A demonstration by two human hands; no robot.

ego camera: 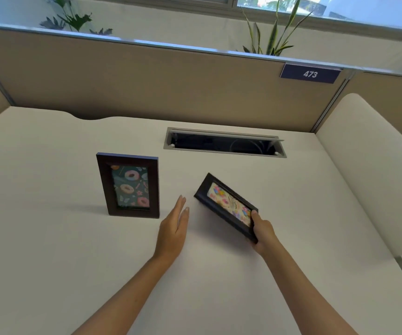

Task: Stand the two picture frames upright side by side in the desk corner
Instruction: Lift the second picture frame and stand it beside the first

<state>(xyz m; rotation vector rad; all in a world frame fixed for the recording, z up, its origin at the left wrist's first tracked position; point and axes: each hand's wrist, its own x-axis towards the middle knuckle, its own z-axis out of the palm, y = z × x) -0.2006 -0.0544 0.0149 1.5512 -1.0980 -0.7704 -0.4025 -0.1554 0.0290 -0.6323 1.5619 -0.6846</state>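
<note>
A dark brown picture frame with a doughnut print (128, 186) stands upright on the white desk (50, 238), left of centre. A second dark frame with a pale, colourful print (226, 204) is tilted, its far corner low near the desk. My right hand (262, 232) grips its near end, thumb on the front edge. My left hand (174, 228) hovers flat between the two frames, fingers straight and together, holding nothing and touching neither frame.
An open cable tray (224, 143) is cut into the desk behind the frames. Beige partition walls (146, 83) close the back and left, meeting in the far left corner. A label reading 473 (310, 73) hangs on the partition. A white curved side panel (364, 165) rises on the right.
</note>
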